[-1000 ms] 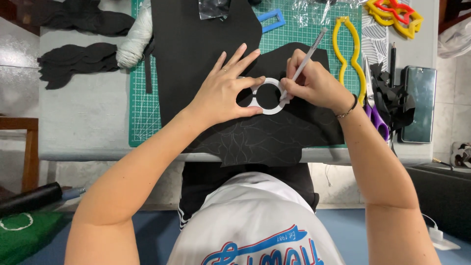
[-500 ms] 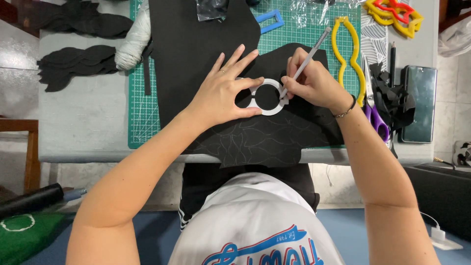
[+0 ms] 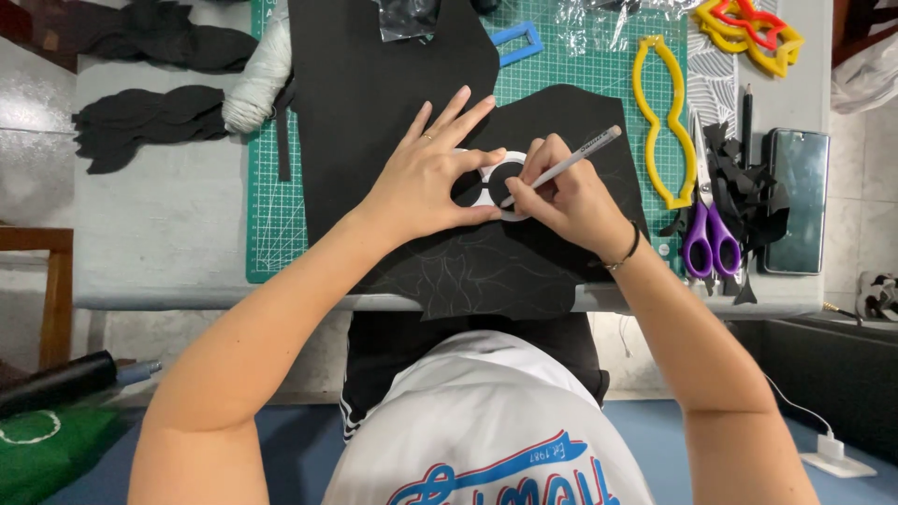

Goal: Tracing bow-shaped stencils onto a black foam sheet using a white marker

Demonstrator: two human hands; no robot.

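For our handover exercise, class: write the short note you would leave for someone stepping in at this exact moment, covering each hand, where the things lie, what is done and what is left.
Left hand: pressed flat on the white ring template, pinning it to the black sheet.
Right hand: holds a silver pen in a writing grip, tip at the template's right ring.
Sheet lies on the green cutting mat; purple scissors sit to the right, next to a yellow template.
Done: faint traced outlines already show on the sheet's near part.
Left: this outline looks unfinished; no traced outline on this sheet looks cut out.
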